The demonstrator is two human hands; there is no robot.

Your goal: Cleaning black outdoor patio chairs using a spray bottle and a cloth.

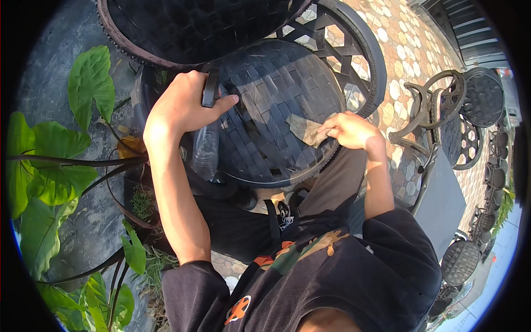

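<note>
My left hand [182,101] is closed around the neck of a clear plastic spray bottle [206,149] with a black trigger head [210,89]; the thumb is stretched out to the right. The bottle hangs upright at the left edge of a round seat [286,83] woven from black rubber strips. Pinched in my right hand [352,129] is a crumpled beige cloth [305,129], which lies against the seat's right front part. Behind the seat curves a tyre-like chair frame [375,70] with crossed strips. Sunlight and shadow fall across the weave.
A woven tyre top [199,29] stands close beyond my left hand. Large-leaved plants [93,83] grow along a grey wall [54,62] at left. To the right are a grey panel [442,207], another tyre chair [452,99] and more round furniture on stone-patterned paving [398,54].
</note>
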